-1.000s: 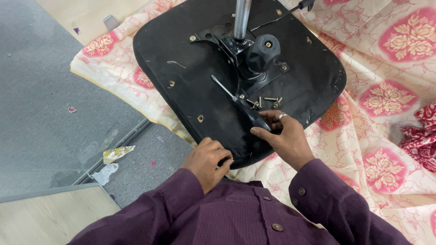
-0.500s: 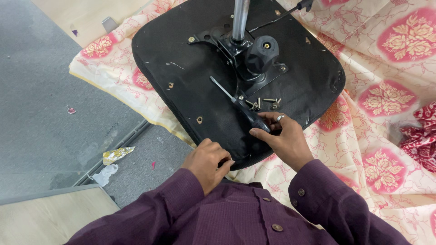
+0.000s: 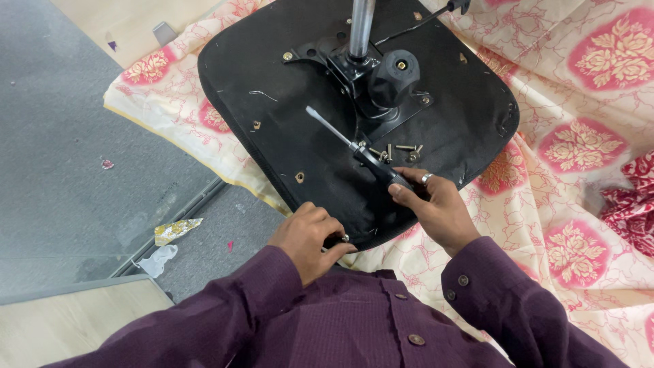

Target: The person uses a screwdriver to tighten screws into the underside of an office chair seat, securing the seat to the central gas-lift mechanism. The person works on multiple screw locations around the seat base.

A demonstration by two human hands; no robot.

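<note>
Grey floor point(image 3: 75, 109) left; left hand point(image 3: 310, 238) pinches seat point(image 3: 306, 82) edge, right hand point(image 3: 436, 208) grips screwdriver point(image 3: 361, 153).

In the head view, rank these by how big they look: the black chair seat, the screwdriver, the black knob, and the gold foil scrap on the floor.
1. Black chair seat
2. Screwdriver
3. Black knob and gold foil scrap: these look much alike, so no ranking between them.

Your hands at the upturned chair seat point(image 3: 300, 88)

Your right hand point(image 3: 436, 208) grips a screwdriver point(image 3: 357, 150) over the seat beside loose screws point(image 3: 398, 151); your left hand point(image 3: 310, 235) pinches the seat's near edge.
</note>
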